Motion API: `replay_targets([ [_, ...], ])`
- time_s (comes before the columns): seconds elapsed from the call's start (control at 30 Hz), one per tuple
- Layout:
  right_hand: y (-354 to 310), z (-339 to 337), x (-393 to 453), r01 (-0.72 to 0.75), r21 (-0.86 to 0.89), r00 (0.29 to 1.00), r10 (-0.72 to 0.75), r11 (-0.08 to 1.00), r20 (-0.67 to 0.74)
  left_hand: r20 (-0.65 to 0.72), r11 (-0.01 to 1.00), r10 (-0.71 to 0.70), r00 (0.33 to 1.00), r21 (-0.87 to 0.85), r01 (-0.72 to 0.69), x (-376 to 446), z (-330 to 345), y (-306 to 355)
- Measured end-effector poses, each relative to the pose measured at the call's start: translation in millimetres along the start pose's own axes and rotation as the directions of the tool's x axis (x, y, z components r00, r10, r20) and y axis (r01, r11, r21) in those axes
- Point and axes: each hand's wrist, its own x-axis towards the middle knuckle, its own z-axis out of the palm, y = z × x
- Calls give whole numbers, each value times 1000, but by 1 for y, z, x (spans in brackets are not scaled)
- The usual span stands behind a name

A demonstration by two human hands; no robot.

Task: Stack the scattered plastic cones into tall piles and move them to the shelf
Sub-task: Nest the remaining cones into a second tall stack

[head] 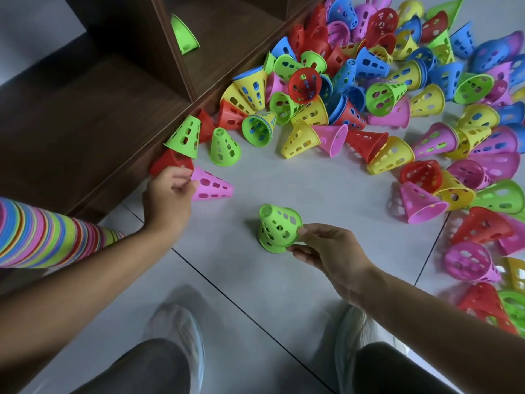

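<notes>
My left hand (167,194) pinches a pink cone (211,184) by the shelf (93,115); my right hand (326,251) grips a green cone (277,228) above the floor (312,194). Stack (42,237) lies under my left arm.

L grip (167,191) fingers curled, pinching; R grip (326,251) pinching too, both arms outstretched.

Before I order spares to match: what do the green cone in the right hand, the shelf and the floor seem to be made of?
Green cone: thin moulded plastic by the look, smooth with a slight sheen, with holes through the wall and a flared rim.
Shelf: dark brown board with a printed-looking wood grain, matte; probably laminate rather than solid wood.
Floor: pale glossy tiles, likely ceramic, with dark grout lines and soft reflections.
</notes>
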Motion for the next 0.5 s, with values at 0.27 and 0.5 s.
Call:
replay_targets([
  [0.27, 12, 2, 10, -41, 9, 999, 41, 999, -3, 327, 716, -249, 911, -572, 401, -52, -4, 43],
  [0.5, 20, -7, 11, -32, -28, 999, 31, 999, -11, 521, 617, -160, 839, -610, 497, -78, 9, 59],
])
